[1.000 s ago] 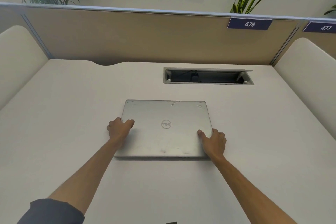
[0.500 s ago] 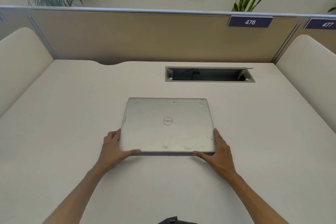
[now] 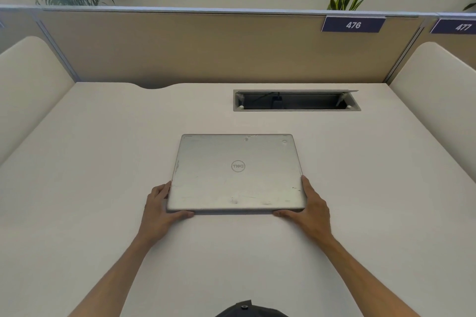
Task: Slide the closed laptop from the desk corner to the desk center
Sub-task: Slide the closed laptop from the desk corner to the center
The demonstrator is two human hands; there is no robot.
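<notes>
A closed silver laptop (image 3: 237,175) with a round logo lies flat near the middle of the cream desk (image 3: 103,162), squared to me. My left hand (image 3: 161,209) cups its near left corner, fingers along the left edge and thumb along the front edge. My right hand (image 3: 310,211) mirrors this at the near right corner. Both hands touch the laptop's edges; whether the lid is lifted at all cannot be seen.
An open cable tray slot (image 3: 296,101) sits in the desk behind the laptop, right of centre. A tan partition (image 3: 206,46) with number tags closes the back. Cream side panels (image 3: 28,85) stand left and right. Plants rise behind the partition.
Both hands slid from the laptop's top and side edges to its near corners, thumbs now along the front edge. The laptop stays about where it was.
</notes>
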